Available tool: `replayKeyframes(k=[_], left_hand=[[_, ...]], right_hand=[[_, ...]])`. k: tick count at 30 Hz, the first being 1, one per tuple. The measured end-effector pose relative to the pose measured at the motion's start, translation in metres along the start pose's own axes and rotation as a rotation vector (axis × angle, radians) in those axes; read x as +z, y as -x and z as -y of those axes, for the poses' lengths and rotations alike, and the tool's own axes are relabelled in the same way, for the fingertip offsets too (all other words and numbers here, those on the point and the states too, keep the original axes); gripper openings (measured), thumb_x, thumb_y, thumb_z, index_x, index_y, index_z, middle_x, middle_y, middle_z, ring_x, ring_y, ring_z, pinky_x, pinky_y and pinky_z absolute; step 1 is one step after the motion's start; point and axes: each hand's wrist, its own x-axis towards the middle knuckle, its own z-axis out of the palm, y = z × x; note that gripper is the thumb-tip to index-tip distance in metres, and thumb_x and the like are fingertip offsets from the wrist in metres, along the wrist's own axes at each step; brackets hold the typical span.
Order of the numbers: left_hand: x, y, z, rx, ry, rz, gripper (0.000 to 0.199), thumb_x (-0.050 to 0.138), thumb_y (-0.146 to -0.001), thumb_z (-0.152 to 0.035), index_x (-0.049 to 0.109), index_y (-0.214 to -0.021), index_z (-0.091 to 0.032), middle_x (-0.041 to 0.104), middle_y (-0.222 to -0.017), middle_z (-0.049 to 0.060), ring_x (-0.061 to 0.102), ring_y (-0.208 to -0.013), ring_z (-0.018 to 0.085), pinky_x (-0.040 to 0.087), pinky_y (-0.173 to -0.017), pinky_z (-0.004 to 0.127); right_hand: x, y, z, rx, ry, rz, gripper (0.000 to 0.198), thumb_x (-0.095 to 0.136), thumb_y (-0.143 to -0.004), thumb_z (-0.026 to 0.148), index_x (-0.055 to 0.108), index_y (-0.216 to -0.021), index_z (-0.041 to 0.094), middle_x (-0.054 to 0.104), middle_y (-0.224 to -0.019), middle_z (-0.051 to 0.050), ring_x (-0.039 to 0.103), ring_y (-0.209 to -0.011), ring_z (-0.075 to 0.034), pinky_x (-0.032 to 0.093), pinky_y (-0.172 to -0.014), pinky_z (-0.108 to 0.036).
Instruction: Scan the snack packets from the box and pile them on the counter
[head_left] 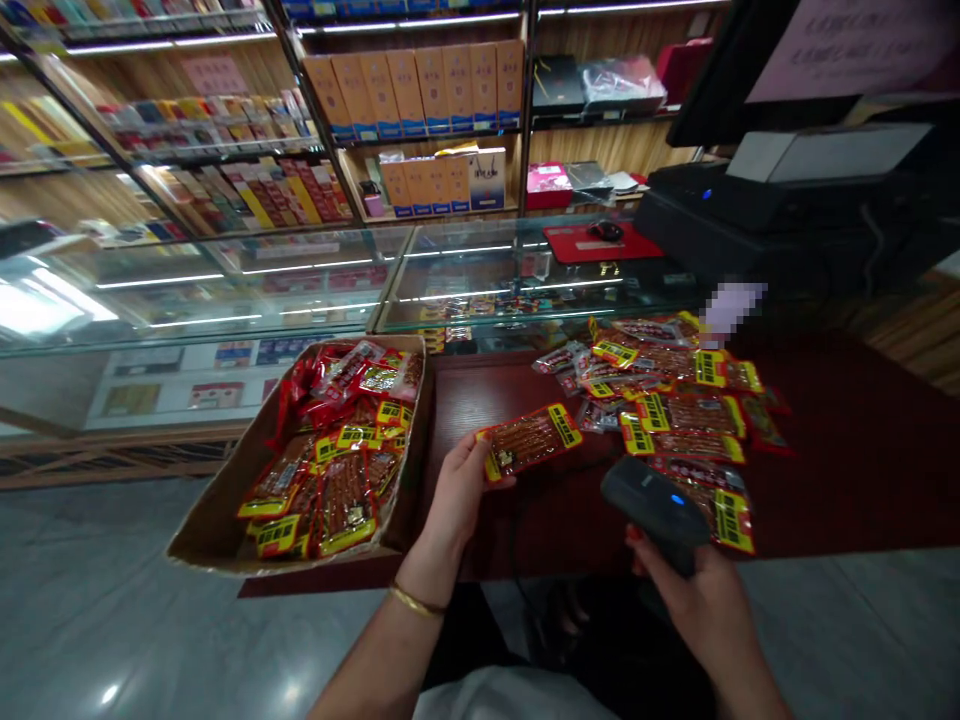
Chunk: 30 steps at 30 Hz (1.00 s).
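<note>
Between the thumb and fingers of my left hand [459, 485] is a snack packet [529, 441], red and yellow with brown sticks showing through its clear front. My right hand [694, 590] grips a black barcode scanner [654, 508] with a blue light lit on top; its head points toward the held packet, a short way apart from it. To the left stands an open cardboard box [225, 500] with many similar packets [346, 495] and red ones [341, 378] inside. A loose pile of packets [679, 410] lies on the dark red tabletop [840, 430] at the right.
Behind the tabletop runs a glass display counter [307, 285], bearing a red mouse pad [577, 246] and a black mouse [604, 231]. A dark machine with a screen [780, 220] stands at back right. Stocked shelves [420, 128] line the wall.
</note>
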Motion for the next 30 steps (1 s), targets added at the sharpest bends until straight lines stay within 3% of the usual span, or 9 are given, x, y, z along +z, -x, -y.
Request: replayKeyframes(k=[4, 7, 10, 15, 18, 21, 24, 27, 30], left_hand=[[-0.009, -0.015, 0.020, -0.029, 0.060, 0.046, 0.048, 0.090, -0.068, -0.037, 0.075, -0.108, -0.016, 0.079, -0.109, 0.010, 0.073, -0.090, 0.020, 0.064, -0.071, 0.029], [-0.014, -0.017, 0.028, 0.052, 0.038, 0.106, 0.055, 0.091, -0.065, -0.024, 0.077, -0.117, -0.019, 0.078, -0.120, 0.009, 0.072, -0.107, 0.022, 0.058, -0.097, 0.034], [-0.016, -0.016, 0.037, 0.132, -0.004, 0.051, 0.043, 0.087, -0.071, -0.027, 0.081, -0.113, -0.021, 0.077, -0.123, 0.009, 0.070, -0.117, 0.026, 0.050, -0.112, 0.042], [-0.017, -0.013, 0.043, 0.193, -0.085, 0.052, 0.030, 0.077, -0.077, -0.030, 0.084, -0.105, -0.024, 0.059, -0.153, 0.011, 0.067, -0.124, 0.032, 0.055, -0.105, 0.050], [-0.020, -0.012, 0.041, 0.262, -0.213, 0.091, 0.024, 0.069, -0.077, -0.023, 0.086, -0.094, -0.022, 0.065, -0.145, 0.011, 0.062, -0.131, 0.031, 0.048, -0.113, 0.046], [-0.023, -0.013, 0.040, 0.243, -0.195, 0.145, 0.025, 0.063, -0.084, -0.028, 0.085, -0.093, -0.019, 0.067, -0.140, 0.013, 0.061, -0.131, 0.033, 0.051, -0.109, 0.045], [-0.022, -0.017, 0.044, 0.291, -0.245, 0.042, 0.018, 0.072, -0.080, -0.027, 0.082, -0.093, -0.019, 0.069, -0.133, 0.014, 0.063, -0.128, 0.032, 0.049, -0.109, 0.044], [-0.019, -0.021, 0.049, 0.365, -0.270, -0.046, 0.043, 0.081, -0.066, -0.016, 0.078, -0.108, -0.021, 0.066, -0.137, 0.012, 0.062, -0.128, 0.028, 0.048, -0.110, 0.040], [-0.017, -0.022, 0.050, 0.309, -0.181, -0.012, 0.052, 0.081, -0.069, -0.018, 0.072, -0.119, -0.021, 0.071, -0.128, 0.011, 0.068, -0.115, 0.025, 0.054, -0.100, 0.037]], right_hand=[[-0.002, 0.001, -0.009, -0.006, 0.001, -0.010, 0.050, 0.074, -0.076, 0.070, 0.079, -0.079, 0.020, 0.081, -0.072, -0.009, 0.078, -0.067, -0.028, 0.059, -0.059, -0.032], [0.001, 0.002, -0.012, -0.024, -0.005, -0.004, 0.048, 0.073, -0.079, 0.068, 0.079, -0.081, 0.020, 0.082, -0.076, -0.010, 0.078, -0.069, -0.028, 0.059, -0.061, -0.032], [0.005, 0.004, -0.011, -0.034, 0.001, 0.013, 0.046, 0.072, -0.082, 0.066, 0.078, -0.083, 0.020, 0.082, -0.077, -0.009, 0.078, -0.070, -0.027, 0.058, -0.062, -0.032], [0.009, 0.003, -0.003, -0.053, -0.009, 0.039, 0.044, 0.073, -0.082, 0.065, 0.077, -0.080, 0.021, 0.080, -0.071, -0.007, 0.077, -0.068, -0.027, 0.058, -0.061, -0.031], [0.010, 0.003, -0.001, -0.057, -0.008, 0.034, 0.044, 0.074, -0.081, 0.065, 0.078, -0.082, 0.021, 0.079, -0.070, -0.007, 0.075, -0.064, -0.026, 0.058, -0.061, -0.031], [0.010, 0.002, -0.003, -0.047, 0.006, 0.031, 0.045, 0.074, -0.081, 0.065, 0.078, -0.084, 0.020, 0.079, -0.068, -0.006, 0.075, -0.062, -0.025, 0.058, -0.060, -0.031], [0.010, 0.001, -0.002, -0.049, 0.019, 0.048, 0.044, 0.072, -0.082, 0.064, 0.077, -0.083, 0.020, 0.078, -0.068, -0.006, 0.075, -0.062, -0.025, 0.058, -0.060, -0.031], [0.012, -0.001, 0.003, -0.071, 0.033, 0.076, 0.043, 0.071, -0.082, 0.063, 0.077, -0.080, 0.021, 0.079, -0.068, -0.006, 0.074, -0.061, -0.025, 0.057, -0.058, -0.031], [0.013, -0.004, 0.008, -0.123, 0.074, 0.082, 0.036, 0.072, -0.080, 0.059, 0.076, -0.078, 0.023, 0.076, -0.062, -0.004, 0.073, -0.057, -0.025, 0.057, -0.059, -0.031]])
